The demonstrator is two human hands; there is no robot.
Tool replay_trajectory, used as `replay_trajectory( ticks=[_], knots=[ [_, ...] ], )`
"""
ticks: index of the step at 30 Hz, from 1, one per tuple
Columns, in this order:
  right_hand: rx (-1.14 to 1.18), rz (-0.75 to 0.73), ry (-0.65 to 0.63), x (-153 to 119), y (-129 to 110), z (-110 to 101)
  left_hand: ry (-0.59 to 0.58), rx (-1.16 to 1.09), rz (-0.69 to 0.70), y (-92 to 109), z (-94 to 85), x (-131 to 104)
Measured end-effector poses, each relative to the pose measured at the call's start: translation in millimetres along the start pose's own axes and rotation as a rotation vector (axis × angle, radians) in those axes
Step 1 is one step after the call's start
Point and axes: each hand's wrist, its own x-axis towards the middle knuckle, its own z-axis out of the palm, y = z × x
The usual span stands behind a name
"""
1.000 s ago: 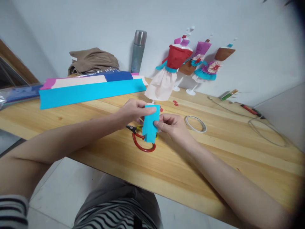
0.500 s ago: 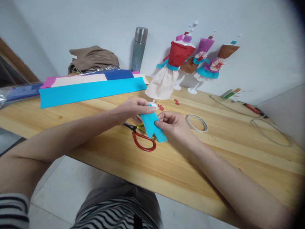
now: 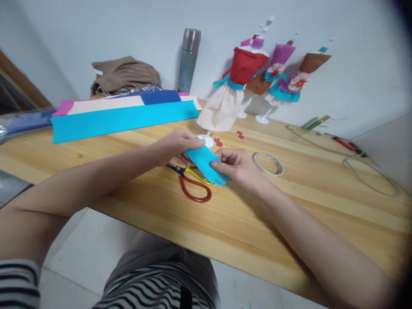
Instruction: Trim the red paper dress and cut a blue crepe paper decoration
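Between my hands, above the wooden table, is a small folded blue paper strip (image 3: 204,162). My left hand (image 3: 180,145) pinches its upper left end, thumb on top. The lower right part is gripped by my right hand (image 3: 232,164), its thumb pressed on the paper and fingers curled behind. Scissors (image 3: 195,189) with one red and one yellow handle lie on the table just below the strip, partly covered by it. Small red paper pieces (image 3: 218,142) rest beyond my hands, near the white base of a doll stand.
Long blue paper (image 3: 125,122) lies at the left among other coloured sheets. Behind stand a dressed form (image 3: 246,66) with a pale skirt, two smaller forms, a flask (image 3: 189,62) and brown cloth (image 3: 127,75). A tape roll (image 3: 268,164), cable and red cutter (image 3: 344,143) are rightward.
The blue strip's lower end, which was spread into two flaps, is now gathered together under my right thumb. More of the yellow scissor handle shows. The view has shifted slightly.
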Motion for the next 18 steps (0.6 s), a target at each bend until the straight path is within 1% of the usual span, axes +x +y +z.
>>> replay_trajectory(
  ticks=[6, 9, 13, 15, 18],
  knots=[
    [0.03, -0.031, 0.018, 0.9, -6.3, -3.2, -0.014, 0.041, 0.027, -0.7, 1.1, 1.3],
    [0.001, -0.02, 0.011, 2.3, -4.3, -4.5, 0.035, 0.062, 0.032, -1.2, 3.1, 1.3],
    [-0.013, 0.001, 0.047, 6.0, 1.4, -5.2, 0.099, 0.079, 0.013, -3.0, 5.7, 1.4],
    [-0.009, -0.001, 0.065, 7.5, 1.8, -6.1, 0.095, 0.089, 0.023, -4.4, 4.6, 1.9],
    [-0.023, 0.002, 0.055, 8.2, -0.7, -7.6, 0.061, 0.112, 0.057, -6.2, -0.1, 3.2]
  ],
)
